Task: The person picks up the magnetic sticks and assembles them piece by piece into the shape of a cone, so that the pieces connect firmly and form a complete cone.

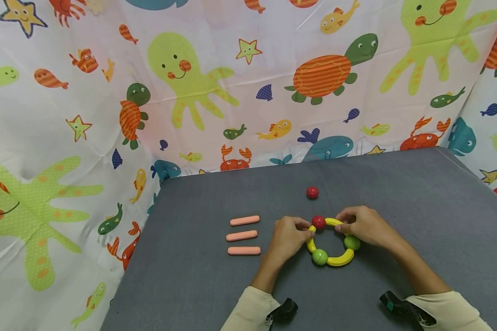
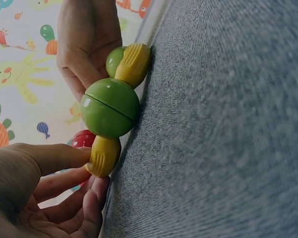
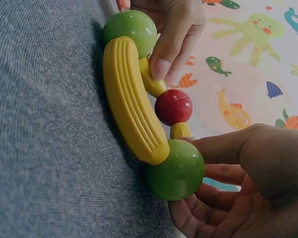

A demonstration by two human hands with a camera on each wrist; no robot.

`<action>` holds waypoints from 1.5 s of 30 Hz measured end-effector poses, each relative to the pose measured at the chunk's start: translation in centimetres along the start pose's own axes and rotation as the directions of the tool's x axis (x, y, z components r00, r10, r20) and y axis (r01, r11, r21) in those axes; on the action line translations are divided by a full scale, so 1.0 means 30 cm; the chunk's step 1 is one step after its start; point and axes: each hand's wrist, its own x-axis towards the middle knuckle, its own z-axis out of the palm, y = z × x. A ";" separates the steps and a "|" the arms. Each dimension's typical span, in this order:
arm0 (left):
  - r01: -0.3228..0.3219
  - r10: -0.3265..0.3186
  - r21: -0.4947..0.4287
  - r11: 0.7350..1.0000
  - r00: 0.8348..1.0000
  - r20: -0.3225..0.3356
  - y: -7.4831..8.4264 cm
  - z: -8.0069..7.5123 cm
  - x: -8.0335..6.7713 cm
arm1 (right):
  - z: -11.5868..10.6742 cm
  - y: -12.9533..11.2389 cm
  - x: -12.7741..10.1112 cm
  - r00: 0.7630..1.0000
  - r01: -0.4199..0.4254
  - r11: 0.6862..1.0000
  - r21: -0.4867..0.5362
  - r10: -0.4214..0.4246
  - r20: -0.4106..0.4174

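Observation:
Three yellow curved pieces and three balls form a ring flat on the grey cloth. My left hand (image 1: 287, 236) pinches the left curved piece (image 1: 310, 243) between thumb and fingers. Across the ring, my right hand (image 1: 366, 225) pinches the upper right curved piece (image 1: 333, 221), its fingers covering part of it. Between these two pieces sits a red ball (image 1: 318, 222). One green ball (image 3: 175, 170) is right by the right hand's fingers; another green ball (image 2: 111, 108) joins the left piece to the bottom curved piece (image 3: 131, 99).
A loose red ball (image 1: 312, 192) lies beyond the ring. Left of the left hand, three pink sticks (image 1: 243, 236) lie in a row, one above another. A sea-animal printed curtain (image 1: 215, 23) hangs behind and beside the grey table (image 1: 182, 285).

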 end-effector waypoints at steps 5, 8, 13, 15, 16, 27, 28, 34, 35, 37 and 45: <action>0.005 -0.005 0.002 1.000 1.000 0.004 0.002 0.001 -0.002 | -0.001 0.001 0.001 1.000 -0.017 1.000 -0.003 0.017 0.008; 0.008 -0.008 0.002 1.000 1.000 0.005 0.003 0.002 -0.003 | -0.001 0.002 0.003 1.000 -0.028 1.000 -0.005 0.028 0.013; -0.001 0.001 0.001 1.000 1.000 0.007 0.000 0.002 -0.003 | -0.001 0.004 0.005 1.000 -0.021 1.000 -0.005 0.022 0.010; -0.003 0.003 -0.002 1.000 1.000 0.007 -0.003 0.002 -0.002 | 0.000 0.005 0.006 1.000 -0.008 1.000 -0.005 0.008 0.004; -0.002 0.002 -0.005 1.000 1.000 0.008 -0.004 0.002 -0.002 | 0.001 0.006 0.007 1.000 -0.001 1.000 -0.005 0.001 -0.001; -0.040 0.040 0.009 0.999 0.999 0.014 -0.005 0.002 -0.004 | 0.034 0.002 0.020 0.991 0.111 0.992 -0.055 -0.115 -0.072; -0.047 0.047 0.011 0.999 0.999 0.014 -0.005 0.003 -0.004 | 0.037 0.001 0.018 0.988 0.127 0.990 -0.059 -0.131 -0.077; -0.086 0.085 0.030 0.996 0.996 0.022 -0.014 -0.014 -0.010 | 0.061 -0.012 0.022 0.968 0.230 0.970 -0.081 -0.236 -0.085; -0.092 0.091 0.032 0.995 0.995 0.027 -0.017 -0.022 -0.014 | 0.065 -0.014 0.024 0.964 0.245 0.966 -0.081 -0.252 -0.083; -0.105 0.104 0.037 0.994 0.994 0.039 -0.024 -0.045 -0.024 | 0.071 -0.019 0.030 0.957 0.273 0.958 -0.089 -0.280 -0.075; -0.125 0.121 0.048 0.991 0.990 0.071 -0.033 -0.172 -0.101 | 0.090 -0.038 0.056 0.944 0.318 0.940 -0.127 -0.326 -0.052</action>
